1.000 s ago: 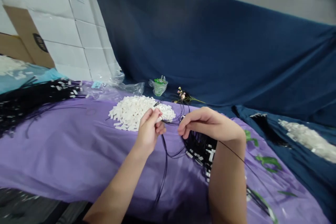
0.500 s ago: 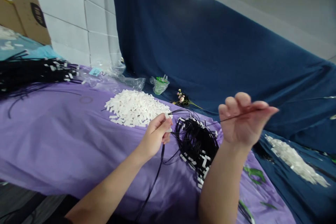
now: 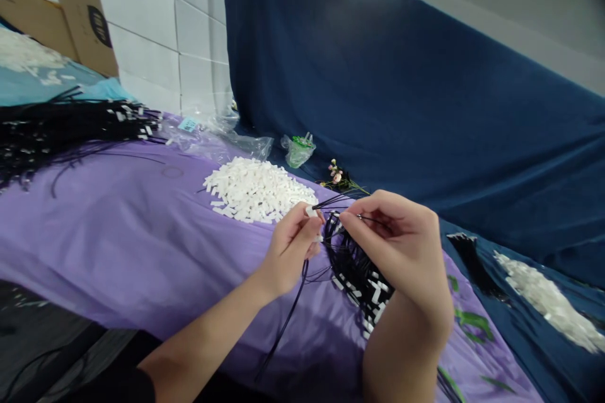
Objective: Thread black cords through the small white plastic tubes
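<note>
My left hand [image 3: 295, 245] is closed around white connector pieces [image 3: 312, 211] and thin black cords [image 3: 290, 321] that hang below it. Just to its right, my right hand [image 3: 397, 233] pinches a thin black cord, thumb and forefinger together. Under and behind my right hand lies a tangled bundle of black cords with white tips [image 3: 359, 277], partly covered by the hand and forearm. A pile of small white pieces [image 3: 259, 189] sits beyond my left hand on the purple cloth [image 3: 142, 252].
Another large black cord bundle [image 3: 70, 126] lies at the left. Clear plastic bags [image 3: 217, 138], a green-and-clear wrapped item [image 3: 299, 150] and small flowers [image 3: 336, 175] stand behind the pile. More white pieces [image 3: 548, 296] lie at the right on blue cloth.
My right hand has come down and left, from an upturned, raised pose to a pinch close to my left hand. The view has shifted slightly, and my left hand keeps its hold.
</note>
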`<state>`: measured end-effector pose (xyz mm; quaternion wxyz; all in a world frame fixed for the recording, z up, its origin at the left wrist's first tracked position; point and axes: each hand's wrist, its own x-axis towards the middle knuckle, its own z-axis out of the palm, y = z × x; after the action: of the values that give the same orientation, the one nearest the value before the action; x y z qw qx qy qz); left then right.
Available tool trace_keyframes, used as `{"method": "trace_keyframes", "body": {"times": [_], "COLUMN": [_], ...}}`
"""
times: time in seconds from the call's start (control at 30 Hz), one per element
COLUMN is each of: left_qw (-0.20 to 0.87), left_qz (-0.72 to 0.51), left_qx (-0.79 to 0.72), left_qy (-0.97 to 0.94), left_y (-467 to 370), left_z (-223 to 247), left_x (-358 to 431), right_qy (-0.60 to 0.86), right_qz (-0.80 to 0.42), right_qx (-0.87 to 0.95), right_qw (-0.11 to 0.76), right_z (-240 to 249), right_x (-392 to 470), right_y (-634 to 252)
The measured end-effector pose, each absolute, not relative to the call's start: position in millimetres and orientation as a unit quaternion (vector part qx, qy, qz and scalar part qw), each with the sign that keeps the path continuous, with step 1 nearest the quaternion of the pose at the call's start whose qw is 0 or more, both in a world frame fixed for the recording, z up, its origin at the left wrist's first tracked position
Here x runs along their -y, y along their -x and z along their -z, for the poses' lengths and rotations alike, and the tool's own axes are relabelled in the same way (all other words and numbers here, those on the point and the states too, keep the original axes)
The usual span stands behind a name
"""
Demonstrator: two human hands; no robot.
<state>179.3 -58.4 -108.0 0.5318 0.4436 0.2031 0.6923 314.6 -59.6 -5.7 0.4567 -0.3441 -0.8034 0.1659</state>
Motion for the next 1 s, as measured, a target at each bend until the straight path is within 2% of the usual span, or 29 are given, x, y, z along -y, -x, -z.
{"method": "trace_keyframes", "body": {"times": [0.33, 0.6, 0.77, 1.0], "left_qw": [0.535, 0.508, 0.468, 0.482], "left_qz": [-0.7, -0.695, -0.696, -0.671], "left_qx": [-0.17, -0.237, -0.267, -0.265], "left_qy": [-0.442, -0.45, -0.475, -0.497], "left_y": [-183.5, -182.0, -180.7, -177.9], "left_z": [106.5, 105.4, 107.0, 105.1], "left_x": [66.9, 69.6, 68.5, 69.7], "right_qy": [0.348, 0.361, 0.365, 0.346], "right_qz": [-0.165, -0.183, -0.156, -0.085], "right_qx": [0.81, 0.815, 0.829, 0.856], "right_qw": [0.441, 0.414, 0.394, 0.375], "right_z": [6.3, 6.5, 7.1, 7.1], "right_x": [59.3, 60.0, 61.3, 58.0], "right_y": [-310.4, -312.2, -313.9, -310.2]}}
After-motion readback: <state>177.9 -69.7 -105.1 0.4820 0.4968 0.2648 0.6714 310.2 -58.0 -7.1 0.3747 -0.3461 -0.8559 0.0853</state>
